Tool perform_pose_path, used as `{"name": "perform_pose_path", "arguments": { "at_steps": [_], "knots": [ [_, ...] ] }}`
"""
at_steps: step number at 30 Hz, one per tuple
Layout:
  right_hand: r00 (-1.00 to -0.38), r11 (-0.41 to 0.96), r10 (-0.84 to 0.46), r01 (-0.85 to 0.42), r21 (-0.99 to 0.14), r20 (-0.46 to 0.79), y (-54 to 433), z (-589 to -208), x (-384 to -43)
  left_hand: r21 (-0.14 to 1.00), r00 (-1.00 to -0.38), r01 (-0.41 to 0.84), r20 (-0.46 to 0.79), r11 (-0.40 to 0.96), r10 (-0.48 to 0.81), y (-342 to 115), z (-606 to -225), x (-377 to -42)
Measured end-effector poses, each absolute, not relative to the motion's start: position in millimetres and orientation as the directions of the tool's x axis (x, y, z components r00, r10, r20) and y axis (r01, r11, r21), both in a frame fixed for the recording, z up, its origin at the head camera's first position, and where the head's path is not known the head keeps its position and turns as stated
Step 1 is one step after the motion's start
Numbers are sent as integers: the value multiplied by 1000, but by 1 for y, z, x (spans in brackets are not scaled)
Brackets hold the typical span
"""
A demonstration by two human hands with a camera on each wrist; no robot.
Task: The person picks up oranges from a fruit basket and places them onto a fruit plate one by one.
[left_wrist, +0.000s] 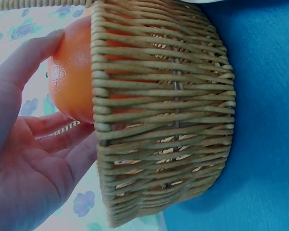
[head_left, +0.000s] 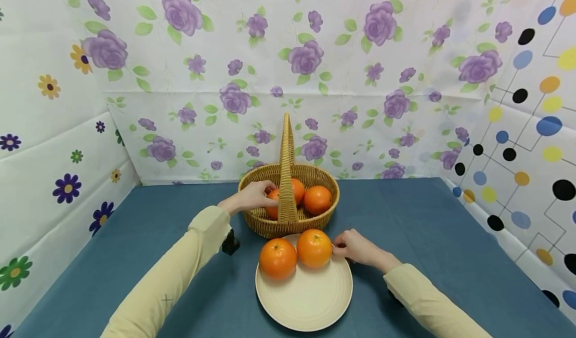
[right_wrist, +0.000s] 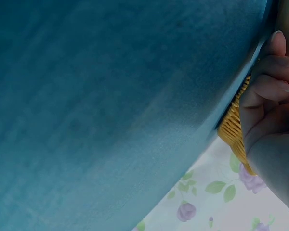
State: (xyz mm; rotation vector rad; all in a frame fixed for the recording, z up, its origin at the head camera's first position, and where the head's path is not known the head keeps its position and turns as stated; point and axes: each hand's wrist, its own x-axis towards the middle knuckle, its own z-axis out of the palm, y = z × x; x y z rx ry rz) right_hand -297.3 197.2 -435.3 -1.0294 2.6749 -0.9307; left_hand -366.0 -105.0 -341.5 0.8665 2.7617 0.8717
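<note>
My left hand reaches over the left rim of a wicker basket and grips an orange with thumb and fingers. In the left wrist view the basket wall hides that orange's lower part. Two more oranges, one at the right and one partly behind the handle, lie in the basket. In front stands a cream plate with a left orange and a right orange near its far edge. At the plate's right rim, my right hand pinches the edge with curled fingers, close beside the right orange.
The basket's tall handle arches up over its middle. Blue cloth covers the table. Flowered sheeting hangs along the back, with patterned sheets on both sides. A small black object shows below the left wrist.
</note>
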Motion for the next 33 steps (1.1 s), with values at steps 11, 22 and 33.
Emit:
{"name": "perform_pose_path", "arguments": {
  "at_steps": [11,22,33],
  "knots": [
    [-760,579,-643,-566,-587,98,197,-435,-298,617,-851,441,56,652,522,-120,-329,-365],
    [-763,586,-639,-563,-583,94,197,-436,-297,627,-869,417,62,658,491,-131,-322,-361],
    [-755,574,-647,-576,-582,110,197,-437,-298,633,-879,409,79,657,471,-143,-314,-356]
  ]
}}
